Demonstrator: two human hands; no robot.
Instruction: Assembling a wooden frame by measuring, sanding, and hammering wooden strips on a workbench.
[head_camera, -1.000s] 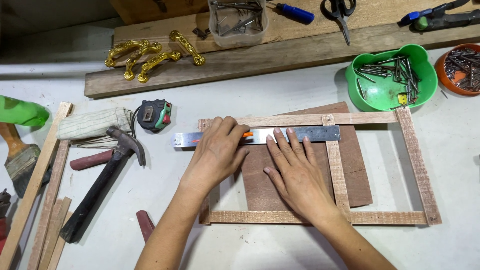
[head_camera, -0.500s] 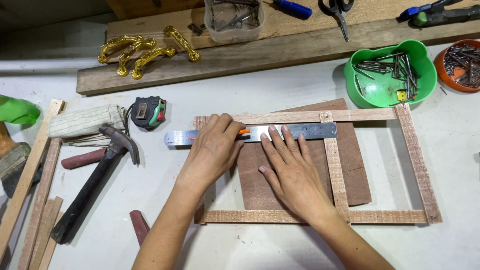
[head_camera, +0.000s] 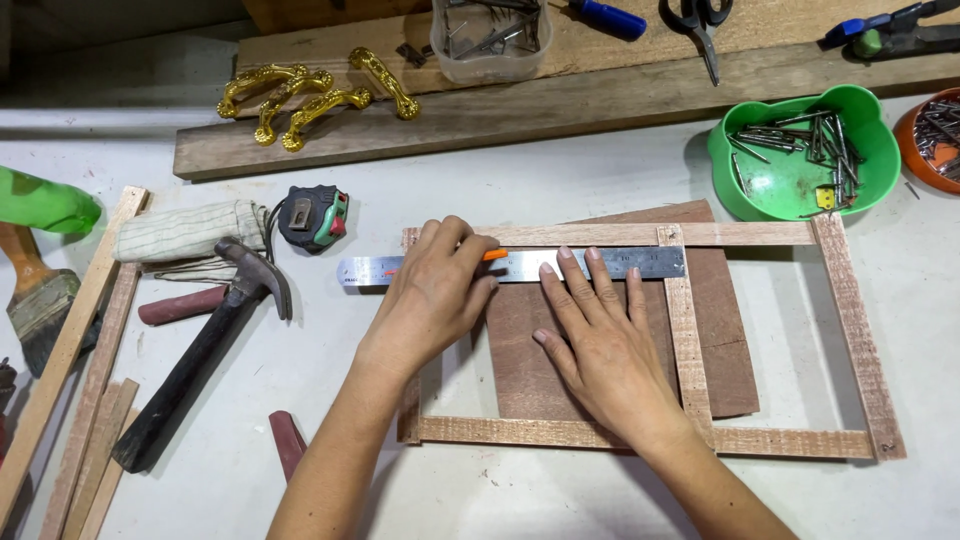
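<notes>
On bench: wooden frame (head_camera: 640, 234) assembled, brown panel (head_camera: 530, 350) beneath; my right hand (head_camera: 600, 350) flat, fingers spread, pinning steel ruler (head_camera: 600, 264); my left hand (head_camera: 435, 295) curled round orange pencil (head_camera: 494, 255), line seemingly unfinished

Scene evenly and brightly lit from above; soft shadows cast beside hammer (head_camera: 200, 345); mild glare on ruler (head_camera: 610, 264); focus sharp throughout.

- Whole scene sits lower and further right in frame than 1.0 s ago: camera view shifted.
- Steel ruler (head_camera: 515, 267) unchanged relative to the wooden frame (head_camera: 650, 235).
- Left hand (head_camera: 432, 295), orange pencil (head_camera: 494, 255) in its grip, shows no clear shift along the ruler.
- Right hand (head_camera: 605, 350) likewise flat, same spot.
</notes>
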